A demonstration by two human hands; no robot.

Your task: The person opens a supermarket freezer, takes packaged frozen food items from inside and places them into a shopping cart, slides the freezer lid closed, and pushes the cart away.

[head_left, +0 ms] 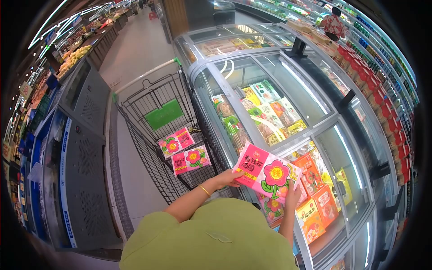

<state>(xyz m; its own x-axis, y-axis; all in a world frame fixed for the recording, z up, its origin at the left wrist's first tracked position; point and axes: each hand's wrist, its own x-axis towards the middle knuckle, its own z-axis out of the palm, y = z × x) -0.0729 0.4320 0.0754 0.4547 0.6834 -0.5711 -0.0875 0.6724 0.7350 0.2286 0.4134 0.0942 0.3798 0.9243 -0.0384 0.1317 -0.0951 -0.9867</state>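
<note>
Held packet (265,172), glossy plastic; cart (202,130), metal wire; freezer lids (300,85), smooth glass; shirt (202,236), matt cloth; bracelet (204,191), polished metal.

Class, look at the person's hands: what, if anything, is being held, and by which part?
A pink flower-print packet: the left hand holds its lower-left corner, the right hand its right edge near the bottom.

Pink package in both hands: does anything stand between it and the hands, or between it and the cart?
Nothing visible separates the pink package from the left hand or right hand. Toward the cart, the freezer edge and the cart's wire side lie between.
</note>
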